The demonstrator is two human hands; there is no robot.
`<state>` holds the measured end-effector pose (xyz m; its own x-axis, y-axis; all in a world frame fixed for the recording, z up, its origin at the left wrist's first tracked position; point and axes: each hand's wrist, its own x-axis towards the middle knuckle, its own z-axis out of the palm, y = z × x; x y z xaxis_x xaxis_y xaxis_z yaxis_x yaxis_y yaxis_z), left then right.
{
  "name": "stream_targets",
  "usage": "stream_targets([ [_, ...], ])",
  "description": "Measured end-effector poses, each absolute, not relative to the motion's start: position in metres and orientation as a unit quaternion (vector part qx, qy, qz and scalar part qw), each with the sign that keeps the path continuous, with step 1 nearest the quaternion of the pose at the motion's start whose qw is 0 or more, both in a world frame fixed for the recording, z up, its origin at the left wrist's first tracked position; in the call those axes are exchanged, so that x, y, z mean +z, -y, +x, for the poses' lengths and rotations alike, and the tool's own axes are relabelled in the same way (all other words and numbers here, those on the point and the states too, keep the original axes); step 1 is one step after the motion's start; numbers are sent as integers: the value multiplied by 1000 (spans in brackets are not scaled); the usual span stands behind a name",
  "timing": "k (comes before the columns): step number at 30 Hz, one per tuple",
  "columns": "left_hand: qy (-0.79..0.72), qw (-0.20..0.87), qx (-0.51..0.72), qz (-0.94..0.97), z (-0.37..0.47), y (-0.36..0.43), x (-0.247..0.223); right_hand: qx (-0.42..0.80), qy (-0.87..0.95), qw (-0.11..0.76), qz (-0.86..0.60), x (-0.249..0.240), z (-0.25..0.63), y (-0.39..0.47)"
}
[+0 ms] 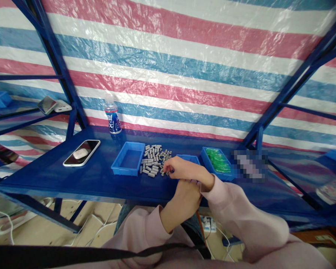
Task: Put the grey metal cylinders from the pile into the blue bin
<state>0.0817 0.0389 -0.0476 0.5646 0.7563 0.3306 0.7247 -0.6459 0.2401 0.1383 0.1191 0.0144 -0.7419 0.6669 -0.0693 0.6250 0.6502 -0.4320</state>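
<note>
My right hand (179, 167) reaches left over the blue table, its fingers curled down at a heap of small round metal pieces (165, 154). Its fingertips are close together, and whatever lies between them is too small to make out. My left hand (188, 191) is nearer my body, crossing beneath my right wrist; its fingers are mostly hidden there. Left of the small pieces lie many grey metal cylinders (151, 162). A blue tray (125, 170) with a bare bottom stands beside them. Another blue tray (189, 158) is partly covered by my right hand.
To the right stands a blue tray (204, 154) filled with green plastic-wrapped items (217, 160). A phone (88, 151) with a white case (80, 153) on it lies at left. A bottle (112, 117) stands at the back edge, before striped sheeting (168, 74). Blue frame posts (57, 59) flank the table.
</note>
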Motion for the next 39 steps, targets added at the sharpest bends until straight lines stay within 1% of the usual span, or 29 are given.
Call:
stream_targets([
  [1,-408,37,199,890,82,-39,-46,223,905,53,-359,23,144,-120],
  [4,-392,29,176,902,82,-41,-42,230,889,117,-379,49,166,-121],
  [7,-394,25,171,903,83,-41,-40,207,874,121,-422,61,188,-121],
  [10,-394,22,168,903,83,-42,-41,184,875,106,-435,53,201,-124],
  [14,-391,19,168,905,83,-41,-40,154,876,65,-452,29,206,-130],
  [18,-392,20,161,905,82,-41,-40,87,879,69,-464,10,211,-140],
  [21,-392,19,156,906,82,-41,-40,80,879,73,-465,1,215,-145],
  [26,-391,14,164,906,82,-41,-41,80,883,83,-455,-1,214,-141],
  [32,-394,21,155,906,82,-41,-40,39,886,22,-461,4,206,-137],
  [39,-392,14,164,905,83,-40,-40,-1,884,-1,-468,-1,206,-137],
])
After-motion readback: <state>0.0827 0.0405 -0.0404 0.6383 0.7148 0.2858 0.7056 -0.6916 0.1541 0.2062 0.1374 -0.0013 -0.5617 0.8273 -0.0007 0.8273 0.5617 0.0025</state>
